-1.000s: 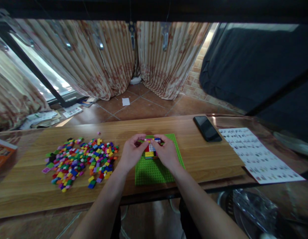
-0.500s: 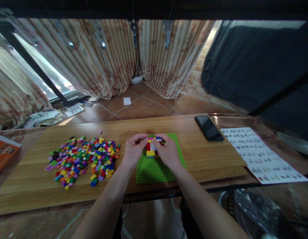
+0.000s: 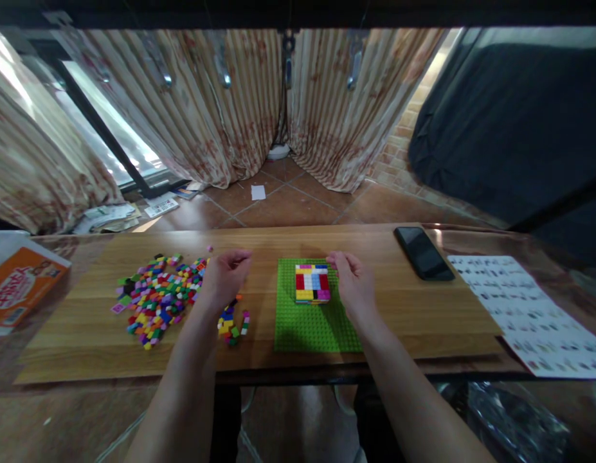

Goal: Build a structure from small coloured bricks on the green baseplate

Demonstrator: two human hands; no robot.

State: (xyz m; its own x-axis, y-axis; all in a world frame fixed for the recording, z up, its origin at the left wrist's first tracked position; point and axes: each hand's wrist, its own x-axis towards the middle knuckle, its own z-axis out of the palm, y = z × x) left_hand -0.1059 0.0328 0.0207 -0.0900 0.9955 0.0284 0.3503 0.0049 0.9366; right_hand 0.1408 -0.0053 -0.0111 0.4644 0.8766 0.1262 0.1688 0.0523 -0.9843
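A small block of stacked toy bricks, with red, white, yellow, blue and magenta on top, sits on a green baseplate. My right hand is closed just right of the stack, apart from it; whatever its curled fingers hold, if anything, is hidden. To the left, my left hand hovers by the right side of a pile of loose bricks and covers part of it. Its fingers are loosely bent, a gap shows between them, and I see nothing in them.
A black phone lies on the wooden table at the right, beside a printed sheet. An orange-and-white box stands at the far left. One pink brick lies behind the pile.
Both hands have let go of the brick stack and moved apart, the left one toward the loose bricks. The stack stays on the baseplate. The view has shifted left.
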